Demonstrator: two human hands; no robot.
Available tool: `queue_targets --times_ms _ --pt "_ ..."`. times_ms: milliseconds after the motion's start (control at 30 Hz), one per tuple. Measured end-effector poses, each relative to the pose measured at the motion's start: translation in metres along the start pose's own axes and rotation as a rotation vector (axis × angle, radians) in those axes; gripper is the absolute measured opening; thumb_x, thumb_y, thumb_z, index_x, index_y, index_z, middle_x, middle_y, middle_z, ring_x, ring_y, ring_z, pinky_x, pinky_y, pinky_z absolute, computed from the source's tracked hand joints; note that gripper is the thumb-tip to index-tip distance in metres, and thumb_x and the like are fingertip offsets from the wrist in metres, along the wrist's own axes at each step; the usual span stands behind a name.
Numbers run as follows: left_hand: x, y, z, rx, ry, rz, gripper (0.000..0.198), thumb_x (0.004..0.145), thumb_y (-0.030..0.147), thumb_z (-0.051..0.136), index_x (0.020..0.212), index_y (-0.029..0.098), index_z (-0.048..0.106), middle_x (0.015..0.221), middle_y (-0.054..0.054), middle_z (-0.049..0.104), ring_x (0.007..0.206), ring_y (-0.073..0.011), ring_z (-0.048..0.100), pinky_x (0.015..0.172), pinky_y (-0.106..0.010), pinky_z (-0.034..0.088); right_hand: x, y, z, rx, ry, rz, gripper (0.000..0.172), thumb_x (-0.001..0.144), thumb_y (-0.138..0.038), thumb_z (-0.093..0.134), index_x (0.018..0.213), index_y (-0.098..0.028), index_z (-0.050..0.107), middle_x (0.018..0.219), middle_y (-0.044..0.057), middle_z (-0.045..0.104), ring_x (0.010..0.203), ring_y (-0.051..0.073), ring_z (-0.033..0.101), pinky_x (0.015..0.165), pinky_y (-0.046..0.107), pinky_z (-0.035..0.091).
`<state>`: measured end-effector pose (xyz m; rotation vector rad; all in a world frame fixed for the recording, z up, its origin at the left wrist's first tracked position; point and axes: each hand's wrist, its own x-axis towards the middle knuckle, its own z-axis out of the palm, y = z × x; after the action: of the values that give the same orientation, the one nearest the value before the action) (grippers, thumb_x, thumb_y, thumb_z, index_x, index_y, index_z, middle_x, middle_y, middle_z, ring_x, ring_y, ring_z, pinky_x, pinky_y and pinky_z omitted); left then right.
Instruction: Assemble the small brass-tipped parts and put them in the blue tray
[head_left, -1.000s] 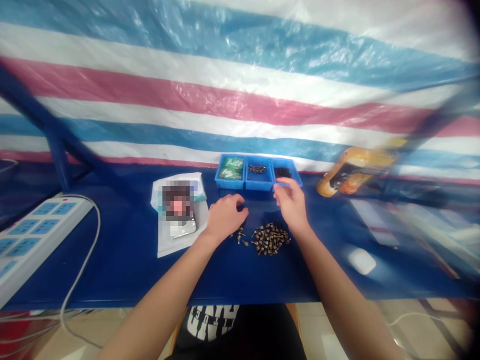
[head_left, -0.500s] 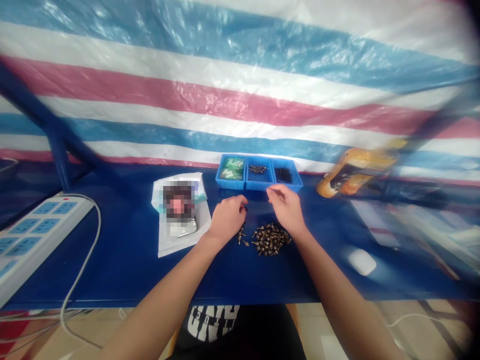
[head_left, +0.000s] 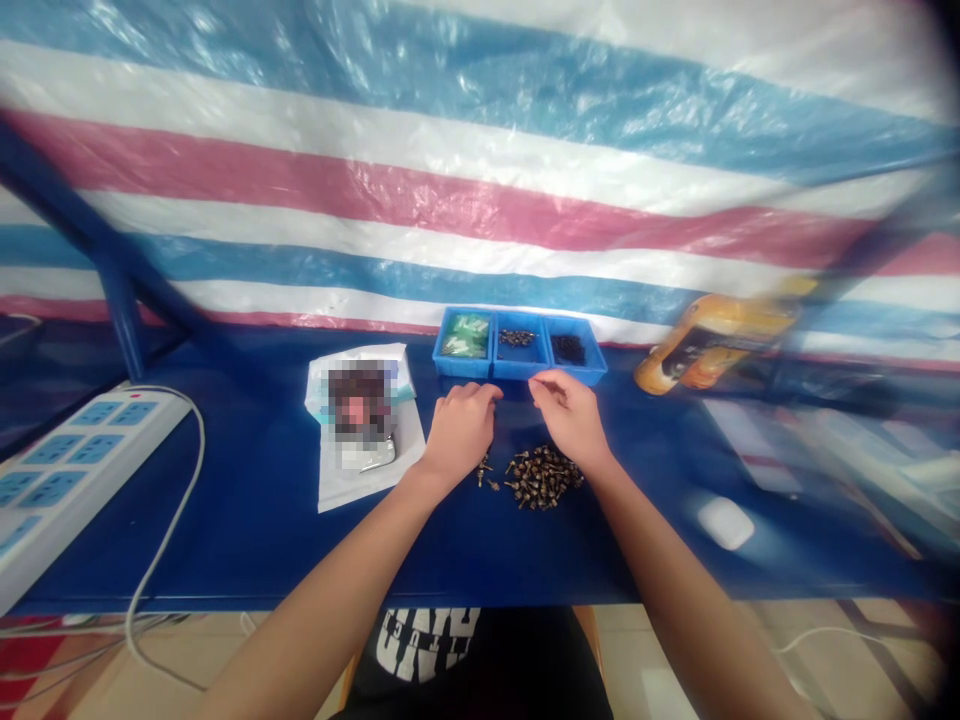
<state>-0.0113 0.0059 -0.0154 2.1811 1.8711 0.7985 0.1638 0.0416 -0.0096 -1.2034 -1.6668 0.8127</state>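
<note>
Metal fittings (head_left: 544, 478) are heaped at all angles, bodyward of the right hand (head_left: 573, 418) and farther from the left hand (head_left: 463, 426); the right grip is narrowed; whether anything is pinched by either cannot be told.

The left hand (head_left: 463, 425) partly hid loose screws (head_left: 488, 473); anything in the right hand (head_left: 570, 412) was too small to tell. The left edge cropped the power strip (head_left: 71, 475).
</note>
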Motion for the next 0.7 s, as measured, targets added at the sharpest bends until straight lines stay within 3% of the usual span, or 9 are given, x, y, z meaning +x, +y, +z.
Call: queue_targets --times_ms 167,367,533,700 --pt "0.0036 0.0035 -0.0041 -0.299 0.114 0.045 0.029 0.097 0.017 0.041 0.109 0.022 0.067 0.109 -0.007 0.067 0.105 -0.021 0.063 0.097 -0.034 0.046 -0.0024 -0.0034 0.0007 -0.018 -0.145 -0.01 0.023 0.089 -0.039 0.057 0.098 -0.022 0.07 0.088 0.004 0.072 0.075 0.02 0.065 0.071 0.032 0.05" --pt "0.0057 0.0044 -0.0058 -0.606 0.147 -0.042 0.019 0.093 0.022 0.051 0.105 0.021 0.066 0.106 -0.004 0.071 0.095 -0.0171 0.067 0.089 -0.029 0.051 -0.0035 -0.0034 0.0027 0.019 -0.283 0.038 0.024 0.088 -0.035 0.058 0.103 -0.022 0.07 0.094 0.004 0.072 0.073 0.017 0.064 0.072 0.031 0.05" --pt "0.0052 0.0057 -0.0056 -0.633 0.133 -0.033 0.015 0.089 0.025 0.058 0.099 0.022 0.068 0.101 -0.002 0.072 0.091 -0.0167 0.068 0.086 -0.029 0.053 -0.0034 -0.0023 0.0053 0.126 -0.351 0.025 0.023 0.088 -0.036 0.06 0.103 -0.021 0.069 0.095 0.004 0.07 0.071 0.015 0.06 0.068 0.03 0.048" --pt "0.0053 0.0072 -0.0057 -0.647 0.163 -0.076 0.015 0.087 0.03 0.062 0.098 0.021 0.068 0.094 -0.003 0.073 0.085 -0.0168 0.069 0.081 -0.029 0.053 -0.0019 -0.0048 0.0048 0.225 -0.344 0.068 0.022 0.089 -0.041 0.06 0.09 -0.02 0.067 0.074 0.0 0.063 0.065 0.014 0.056 0.063 0.028 0.044"
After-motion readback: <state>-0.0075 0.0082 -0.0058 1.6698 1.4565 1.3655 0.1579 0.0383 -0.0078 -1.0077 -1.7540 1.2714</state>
